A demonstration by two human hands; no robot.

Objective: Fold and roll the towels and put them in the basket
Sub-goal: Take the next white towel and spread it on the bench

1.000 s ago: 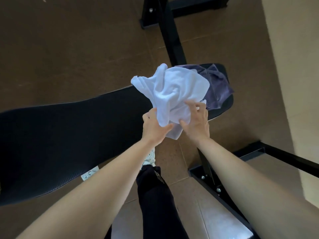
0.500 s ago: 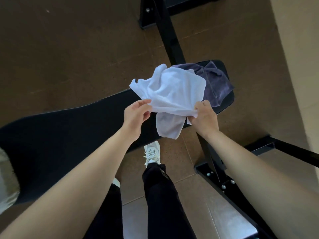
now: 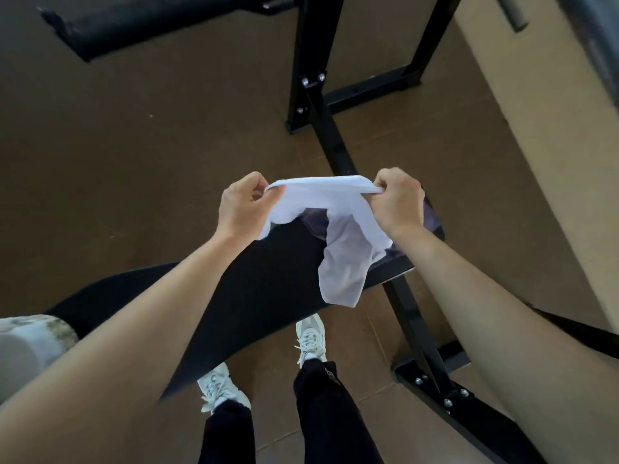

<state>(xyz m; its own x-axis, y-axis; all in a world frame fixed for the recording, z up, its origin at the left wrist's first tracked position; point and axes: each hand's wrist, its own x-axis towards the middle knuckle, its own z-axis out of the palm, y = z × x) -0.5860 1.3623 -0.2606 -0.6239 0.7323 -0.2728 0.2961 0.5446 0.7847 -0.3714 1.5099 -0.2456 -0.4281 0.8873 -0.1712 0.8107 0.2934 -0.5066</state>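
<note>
A white towel (image 3: 345,249) hangs in the air above the black padded bench (image 3: 268,289). My left hand (image 3: 244,205) pinches its upper left edge. My right hand (image 3: 397,204) grips the upper right edge, so the top hem is stretched between them and the rest droops down. A purple-grey towel (image 3: 432,217) lies crumpled on the right end of the bench, mostly hidden behind the white one and my right hand. No basket shows in this view.
Black steel frame legs (image 3: 321,105) stand on the brown floor behind and to the right of the bench. A beige wall (image 3: 552,128) runs along the right. A pale cloth bundle (image 3: 30,346) sits at the left edge. My feet are under the bench.
My hands have moved apart and lifted the white towel, pulling its top edge taut; before it was a bunched heap. The view has tilted up.
</note>
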